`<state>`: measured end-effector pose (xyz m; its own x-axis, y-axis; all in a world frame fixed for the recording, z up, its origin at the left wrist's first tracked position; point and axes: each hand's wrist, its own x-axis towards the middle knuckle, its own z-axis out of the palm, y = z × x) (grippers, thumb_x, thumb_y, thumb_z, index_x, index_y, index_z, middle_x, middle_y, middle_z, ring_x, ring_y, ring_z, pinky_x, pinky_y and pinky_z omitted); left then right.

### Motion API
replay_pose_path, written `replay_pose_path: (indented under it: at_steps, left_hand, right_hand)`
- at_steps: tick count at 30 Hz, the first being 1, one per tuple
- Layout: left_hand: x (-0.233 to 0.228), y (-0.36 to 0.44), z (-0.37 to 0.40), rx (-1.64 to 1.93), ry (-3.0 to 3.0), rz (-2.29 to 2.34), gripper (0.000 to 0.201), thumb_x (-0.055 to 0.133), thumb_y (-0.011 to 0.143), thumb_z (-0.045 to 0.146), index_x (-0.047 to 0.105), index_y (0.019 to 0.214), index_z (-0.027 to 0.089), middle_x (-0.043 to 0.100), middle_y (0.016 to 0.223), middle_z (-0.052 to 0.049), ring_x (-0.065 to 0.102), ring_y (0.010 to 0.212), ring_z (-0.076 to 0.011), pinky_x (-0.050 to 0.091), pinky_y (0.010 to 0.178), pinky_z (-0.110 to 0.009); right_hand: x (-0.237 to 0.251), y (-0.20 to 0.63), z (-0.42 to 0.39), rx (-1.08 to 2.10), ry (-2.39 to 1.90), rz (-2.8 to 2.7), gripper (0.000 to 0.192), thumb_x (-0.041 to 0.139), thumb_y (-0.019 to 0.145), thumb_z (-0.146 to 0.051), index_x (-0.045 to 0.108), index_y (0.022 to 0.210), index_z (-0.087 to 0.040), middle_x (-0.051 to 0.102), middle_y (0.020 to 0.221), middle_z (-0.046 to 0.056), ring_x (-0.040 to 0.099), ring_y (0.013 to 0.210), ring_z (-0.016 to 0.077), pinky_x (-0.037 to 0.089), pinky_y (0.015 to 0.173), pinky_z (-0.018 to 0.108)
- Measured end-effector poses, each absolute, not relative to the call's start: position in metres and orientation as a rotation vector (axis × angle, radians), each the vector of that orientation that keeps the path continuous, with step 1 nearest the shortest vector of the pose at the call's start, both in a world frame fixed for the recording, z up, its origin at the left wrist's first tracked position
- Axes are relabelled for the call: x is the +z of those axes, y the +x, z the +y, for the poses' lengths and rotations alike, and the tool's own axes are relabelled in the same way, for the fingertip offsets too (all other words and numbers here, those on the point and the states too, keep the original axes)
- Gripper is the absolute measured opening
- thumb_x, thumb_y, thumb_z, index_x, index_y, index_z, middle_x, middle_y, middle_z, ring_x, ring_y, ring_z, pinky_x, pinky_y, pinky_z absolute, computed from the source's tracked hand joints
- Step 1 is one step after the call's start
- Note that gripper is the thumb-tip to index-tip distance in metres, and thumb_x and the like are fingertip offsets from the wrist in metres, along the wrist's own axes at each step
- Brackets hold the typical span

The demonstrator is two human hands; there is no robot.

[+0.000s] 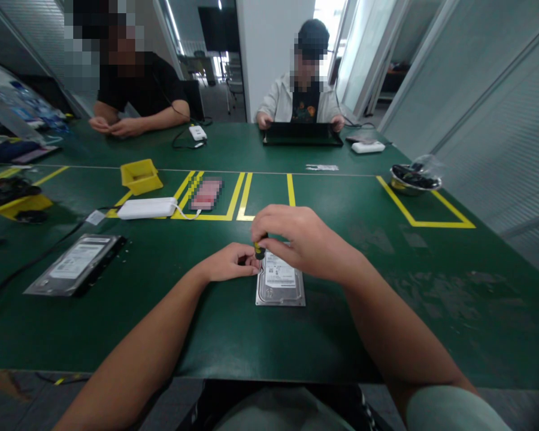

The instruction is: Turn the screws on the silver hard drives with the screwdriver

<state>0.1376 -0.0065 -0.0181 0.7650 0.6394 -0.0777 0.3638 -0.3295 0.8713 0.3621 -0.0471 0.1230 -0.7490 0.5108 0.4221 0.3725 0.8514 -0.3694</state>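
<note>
A silver hard drive (pixel 280 284) with a white label lies flat on the green table (pixel 233 335), close to the front edge. My right hand (pixel 296 236) is closed around the top of a small yellow and black screwdriver (pixel 259 249) that stands upright at the drive's far left corner. My left hand (pixel 230 262) rests on the table against that same corner, its fingers touching the drive's edge beside the screwdriver's tip. The tip itself is hidden by my fingers.
A second hard drive (pixel 74 264) lies at the left with tiny screws beside it. Farther back are a white power bank (pixel 146 208), a yellow bin (pixel 139 176), a metal bowl (pixel 414 180) and yellow floor-tape markings. Two people sit at the far side, one behind a laptop (pixel 302 134).
</note>
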Motion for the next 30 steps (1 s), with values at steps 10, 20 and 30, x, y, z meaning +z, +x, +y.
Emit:
replay_pose_path:
  at_steps: [10, 20, 30]
  left_hand:
    - [-0.0201, 0.1376, -0.0064, 0.361, 1.929, 0.732, 0.028, 0.067, 0.087, 0.041, 0.062, 0.089, 0.014, 0.057, 0.078, 0.001, 0.052, 0.071, -0.0123, 0.041, 0.065, -0.024]
    - [-0.0127, 0.1387, -0.0079, 0.337, 1.95, 0.753, 0.024, 0.066, 0.087, 0.038, 0.064, 0.086, 0.014, 0.058, 0.073, 0.002, 0.052, 0.068, -0.0119, 0.039, 0.063, -0.023]
    - [-0.0155, 0.1373, -0.0067, 0.343, 1.947, 0.746, 0.025, 0.067, 0.087, 0.039, 0.064, 0.089, 0.013, 0.06, 0.077, 0.0, 0.054, 0.07, -0.0126, 0.041, 0.064, -0.024]
  right_hand:
    - [0.1217, 0.3666, -0.0476, 0.284, -0.63, -2.534, 0.032, 0.049, 0.088, -0.003, 0.07, 0.111, -0.01, 0.07, 0.118, 0.011, 0.062, 0.11, 0.0196, 0.048, 0.096, 0.034]
    - [0.1262, 0.3641, -0.0523, 0.256, -0.827, -2.569, 0.024, 0.052, 0.092, -0.01, 0.071, 0.105, -0.011, 0.066, 0.108, 0.011, 0.06, 0.098, 0.0197, 0.045, 0.088, 0.032]
    - [0.1254, 0.3631, -0.052, 0.244, -0.841, -2.585, 0.022, 0.055, 0.09, -0.01, 0.069, 0.107, -0.01, 0.067, 0.107, 0.011, 0.061, 0.099, 0.0201, 0.043, 0.087, 0.03]
